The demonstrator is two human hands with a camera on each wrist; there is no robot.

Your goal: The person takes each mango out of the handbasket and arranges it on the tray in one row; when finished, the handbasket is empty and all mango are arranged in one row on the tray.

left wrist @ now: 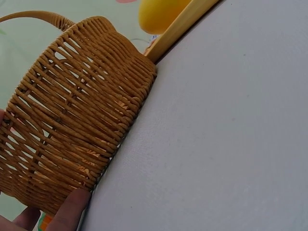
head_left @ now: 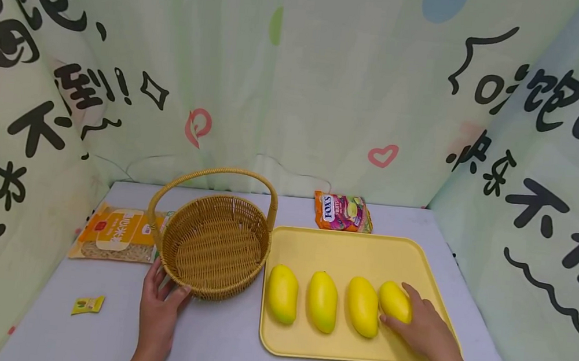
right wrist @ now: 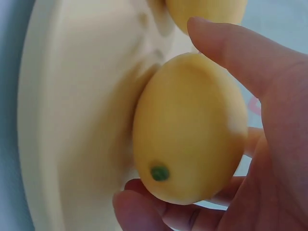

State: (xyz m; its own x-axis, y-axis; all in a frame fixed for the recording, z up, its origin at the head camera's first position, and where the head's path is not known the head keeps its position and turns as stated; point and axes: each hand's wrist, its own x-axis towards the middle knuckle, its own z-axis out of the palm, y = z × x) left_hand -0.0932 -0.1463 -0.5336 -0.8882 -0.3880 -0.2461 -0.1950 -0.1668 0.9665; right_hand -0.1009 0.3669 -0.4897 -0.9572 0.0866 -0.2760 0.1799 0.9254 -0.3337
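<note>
My right hand is around the rightmost yellow mango, thumb on its left side and fingers curled about the other. A green stem spot shows on this mango in the right wrist view. Three more mangoes lie in a row to its left on the yellow tray. Beside the tray stands a round wicker basket with a tall handle and nothing inside. My left hand holds its near left side, thumb by the rim; in the left wrist view, fingertips touch the lower weave.
An orange bag of grain lies behind and left of the basket. A FOX'S candy bag is beyond the tray. A small yellow packet lies at the table's left. Printed curtains surround the white table.
</note>
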